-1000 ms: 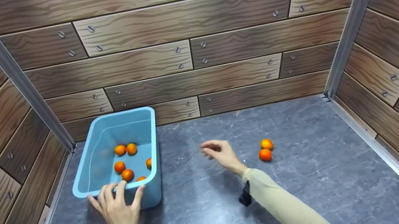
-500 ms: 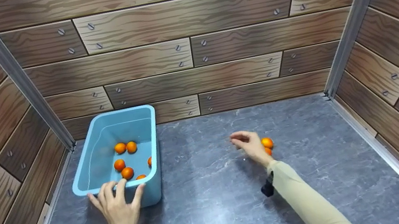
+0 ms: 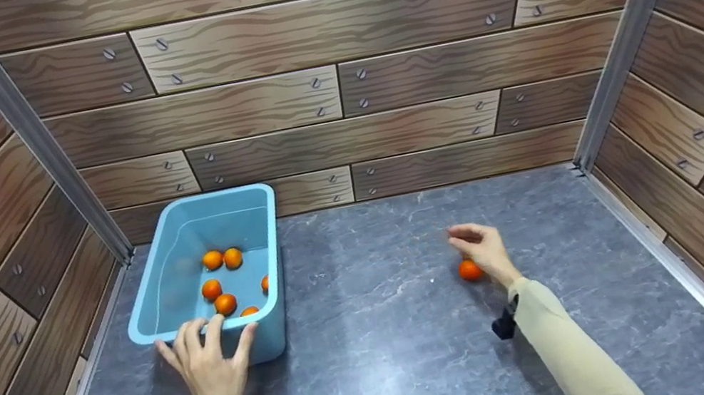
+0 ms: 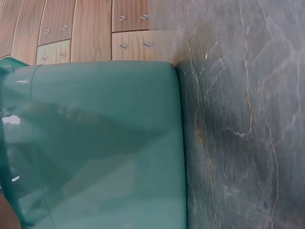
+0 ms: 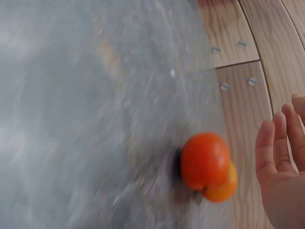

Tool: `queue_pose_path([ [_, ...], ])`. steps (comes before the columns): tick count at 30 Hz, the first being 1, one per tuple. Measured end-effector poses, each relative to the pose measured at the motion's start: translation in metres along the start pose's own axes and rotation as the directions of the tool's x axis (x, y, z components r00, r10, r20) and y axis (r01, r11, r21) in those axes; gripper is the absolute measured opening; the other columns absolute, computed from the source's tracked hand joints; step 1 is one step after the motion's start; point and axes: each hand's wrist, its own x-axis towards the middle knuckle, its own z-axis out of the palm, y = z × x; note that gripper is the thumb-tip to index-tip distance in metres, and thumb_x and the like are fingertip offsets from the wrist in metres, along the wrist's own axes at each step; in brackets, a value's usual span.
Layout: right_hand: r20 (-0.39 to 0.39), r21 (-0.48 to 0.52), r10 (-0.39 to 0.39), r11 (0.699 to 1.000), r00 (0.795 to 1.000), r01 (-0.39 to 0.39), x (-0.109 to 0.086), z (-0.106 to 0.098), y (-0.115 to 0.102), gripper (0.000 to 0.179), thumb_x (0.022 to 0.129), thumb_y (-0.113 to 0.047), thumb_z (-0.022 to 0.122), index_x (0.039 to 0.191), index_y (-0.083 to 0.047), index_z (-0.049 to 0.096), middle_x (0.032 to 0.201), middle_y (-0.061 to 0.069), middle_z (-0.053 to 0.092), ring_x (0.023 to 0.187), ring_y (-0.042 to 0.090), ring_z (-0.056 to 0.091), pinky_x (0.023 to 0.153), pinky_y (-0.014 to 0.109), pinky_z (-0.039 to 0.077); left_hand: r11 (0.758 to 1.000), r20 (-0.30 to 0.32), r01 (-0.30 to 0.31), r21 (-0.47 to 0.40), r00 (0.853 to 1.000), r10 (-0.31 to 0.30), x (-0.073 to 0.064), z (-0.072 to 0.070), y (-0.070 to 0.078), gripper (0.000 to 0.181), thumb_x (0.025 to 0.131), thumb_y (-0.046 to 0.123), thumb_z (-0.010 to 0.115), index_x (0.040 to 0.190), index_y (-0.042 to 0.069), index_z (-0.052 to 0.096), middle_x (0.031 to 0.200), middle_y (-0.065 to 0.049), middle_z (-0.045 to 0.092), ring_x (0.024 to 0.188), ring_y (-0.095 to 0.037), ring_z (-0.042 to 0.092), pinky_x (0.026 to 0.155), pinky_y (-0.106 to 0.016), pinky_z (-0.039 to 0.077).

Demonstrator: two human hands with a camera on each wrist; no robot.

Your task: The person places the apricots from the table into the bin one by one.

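My left hand (image 3: 212,389) grips the near rim of a light-blue plastic tub (image 3: 273,240), fingers hooked over the edge and thumb spread to the right. The left wrist view is mostly filled by the tub's outer wall (image 4: 105,129). Several small round orange fruits (image 3: 212,289) lie inside. My right hand (image 3: 488,253) hovers with fingers loosely bent around nothing, over a red-orange fruit (image 3: 469,270) on the floor panel. In the right wrist view a lighter orange fruit (image 5: 228,187) sits behind the red-orange one; my hand hides most of it from the head camera.
Wood-plank panels (image 3: 277,102) enclose the back and both sides, with metal corner posts (image 3: 639,16). A grey marbled surface (image 3: 374,324) stretches between the tub and the two loose fruits.
My right hand has moved rightward from the middle of the surface to above the two loose fruits, covering the farther one. The left hand and the tub have stayed in place.
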Motion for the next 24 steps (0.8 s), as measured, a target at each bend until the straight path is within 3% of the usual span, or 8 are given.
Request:
queue_pose_path([
  [6, 0.053, -0.171, -0.021, 0.985, 0.998, 0.03, -0.012, -0.014, 0.013, 0.03, 0.086, -0.007, 0.074, 0.114, 0.001, 0.07, 0.114, 0.017, 0.071, 0.102, 0.021, 0.064, 0.083, 0.016, 0.047, 1.0, -0.024, 0.001, -0.031, 1.0, -0.001, 0.0, 0.001, 0.001, 0.048, 0.071, 0.042, 0.085, 0.1, 0.007, 0.068, 0.104, -0.016, 0.057, 0.113, -0.037, 0.047, 0.114, -0.07, 0.002],
  [11, 0.102, -0.233, 0.038, 0.972, 0.994, -0.014, -0.02, -0.027, 0.022, 0.037, 0.084, -0.009, 0.077, 0.12, -0.003, 0.069, 0.12, 0.017, 0.068, 0.111, 0.03, 0.059, 0.082, 0.017, 0.046, 0.999, -0.02, 0.0, -0.037, 1.0, -0.001, 0.0, 0.001, 0.001, 0.048, 0.071, 0.041, 0.085, 0.1, 0.008, 0.068, 0.104, -0.015, 0.057, 0.113, -0.036, 0.047, 0.115, -0.069, 0.001],
  [18, 0.171, -0.27, 0.084, 0.962, 0.982, -0.035, -0.023, -0.036, 0.031, 0.041, 0.084, -0.01, 0.077, 0.123, -0.003, 0.067, 0.117, 0.019, 0.066, 0.108, 0.029, 0.058, 0.085, 0.024, 0.045, 1.0, -0.011, -0.014, -0.014, 1.0, 0.014, 0.001, 0.001, 0.0, 0.048, 0.071, 0.04, 0.086, 0.1, 0.008, 0.067, 0.104, -0.016, 0.056, 0.113, -0.037, 0.047, 0.114, -0.069, 0.002],
  [24, 0.171, -0.304, 0.088, 0.952, 0.981, -0.032, -0.025, -0.038, 0.036, 0.037, 0.085, -0.006, 0.075, 0.121, -0.003, 0.068, 0.113, 0.02, 0.067, 0.099, 0.024, 0.061, 0.083, 0.028, 0.047, 1.0, -0.012, -0.013, -0.01, 1.0, 0.013, -0.001, 0.003, 0.001, 0.048, 0.072, 0.043, 0.083, 0.099, 0.008, 0.067, 0.103, -0.016, 0.057, 0.113, -0.037, 0.047, 0.113, -0.071, 0.003],
])
